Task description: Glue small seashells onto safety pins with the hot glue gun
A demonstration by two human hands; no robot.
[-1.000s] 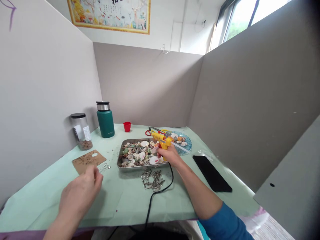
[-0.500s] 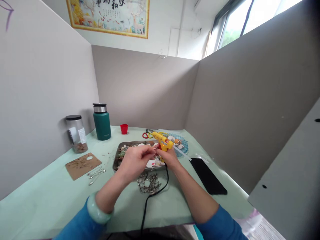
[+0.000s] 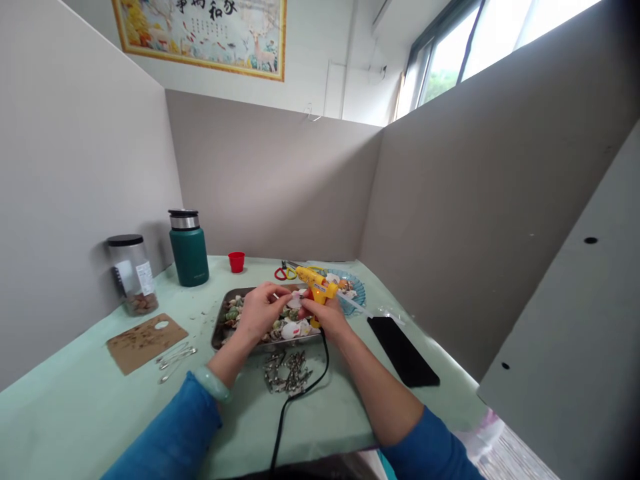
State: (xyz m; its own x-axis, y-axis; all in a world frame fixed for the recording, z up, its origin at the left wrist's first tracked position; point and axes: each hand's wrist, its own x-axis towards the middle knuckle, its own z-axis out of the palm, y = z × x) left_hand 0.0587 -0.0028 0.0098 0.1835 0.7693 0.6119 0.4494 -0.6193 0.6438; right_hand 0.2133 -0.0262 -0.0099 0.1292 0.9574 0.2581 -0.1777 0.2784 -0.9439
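My right hand (image 3: 327, 317) is wrapped round a yellow hot glue gun (image 3: 316, 283), its nozzle pointing up and left and a clear glue stick (image 3: 357, 307) jutting from the back. Its thumb reaches toward my left hand (image 3: 263, 310), whose fingers are pinched at the edge of a pale pinkish shell (image 3: 296, 299). The exact contact is partly hidden by the fingers. Both hands are above a metal tray (image 3: 215, 337) full of shells. In front of the tray lies a pile of small metal clips (image 3: 287, 372), beside the gun's black cord (image 3: 300, 392).
Left are a clear jar (image 3: 133, 273), a green bottle (image 3: 189, 250), a brown card (image 3: 145, 343) and safety pins (image 3: 175, 359). Behind stand a red cup (image 3: 237, 262), scissors (image 3: 283, 273) and a blue plate (image 3: 357, 287) of shells. A black pad (image 3: 404, 352) lies right; partitions surround the table.
My left hand has drawn back to the left from my right, showing the pale shell between them. The glue gun stays in my right hand. The whole view has shifted slightly.
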